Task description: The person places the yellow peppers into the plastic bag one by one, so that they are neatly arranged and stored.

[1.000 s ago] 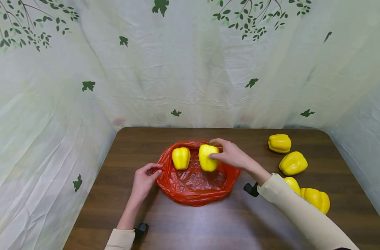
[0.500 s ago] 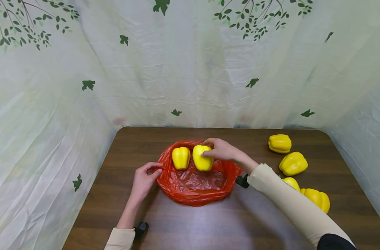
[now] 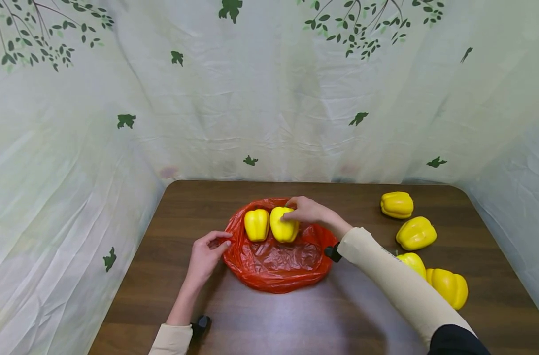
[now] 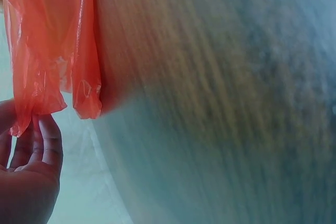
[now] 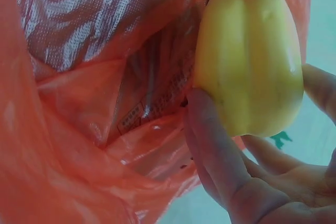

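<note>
red crinkled plastic bag [image 3: 276, 282] is pinched by fingers of left hand [image 3: 205, 254]; those of right hand [image 3: 312, 211] grip lobed yellow bell pepper [image 3: 283, 229].

The table [image 3: 260, 320] (brown) bears a bag [image 3: 276, 282] and four peppers [image 3: 416, 233].

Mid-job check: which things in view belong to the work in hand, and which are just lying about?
Part of the job:
red plastic bag, pinched by the left hand
yellow pepper inside the bag
yellow pepper held by the right hand, the right hand reaching over the bag
four matching loose peppers, probably

Just around it:
leaf-printed backdrop
table, only a support
</note>
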`<state>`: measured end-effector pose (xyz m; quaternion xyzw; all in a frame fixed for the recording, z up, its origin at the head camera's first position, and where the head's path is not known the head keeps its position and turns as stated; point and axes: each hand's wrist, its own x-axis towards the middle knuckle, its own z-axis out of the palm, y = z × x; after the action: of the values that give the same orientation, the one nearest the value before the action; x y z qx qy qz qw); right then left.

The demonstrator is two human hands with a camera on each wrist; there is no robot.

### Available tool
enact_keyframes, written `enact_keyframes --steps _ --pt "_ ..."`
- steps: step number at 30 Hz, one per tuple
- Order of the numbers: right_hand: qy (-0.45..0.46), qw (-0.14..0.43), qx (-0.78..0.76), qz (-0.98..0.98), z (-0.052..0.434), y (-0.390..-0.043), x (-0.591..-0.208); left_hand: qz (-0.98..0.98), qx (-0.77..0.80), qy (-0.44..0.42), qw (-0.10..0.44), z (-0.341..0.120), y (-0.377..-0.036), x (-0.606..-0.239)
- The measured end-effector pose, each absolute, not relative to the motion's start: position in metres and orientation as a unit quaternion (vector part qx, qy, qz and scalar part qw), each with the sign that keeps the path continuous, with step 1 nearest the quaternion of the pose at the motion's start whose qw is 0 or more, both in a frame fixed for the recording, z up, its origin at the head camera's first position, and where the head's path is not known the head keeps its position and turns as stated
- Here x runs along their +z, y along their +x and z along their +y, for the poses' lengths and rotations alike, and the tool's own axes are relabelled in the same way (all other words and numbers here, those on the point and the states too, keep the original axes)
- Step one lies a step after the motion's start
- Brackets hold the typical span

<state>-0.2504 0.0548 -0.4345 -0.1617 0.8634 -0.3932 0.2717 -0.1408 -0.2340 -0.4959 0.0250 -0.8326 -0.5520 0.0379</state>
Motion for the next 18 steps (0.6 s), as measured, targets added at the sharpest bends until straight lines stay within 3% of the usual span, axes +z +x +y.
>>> enact_keyframes --steps 18 --pt "-0.121 0.282 -0.434 0.847 0.050 -0.256 -0.451 -0.827 -0.561 0.023 0.029 -0.232 -0.140 -0.488"
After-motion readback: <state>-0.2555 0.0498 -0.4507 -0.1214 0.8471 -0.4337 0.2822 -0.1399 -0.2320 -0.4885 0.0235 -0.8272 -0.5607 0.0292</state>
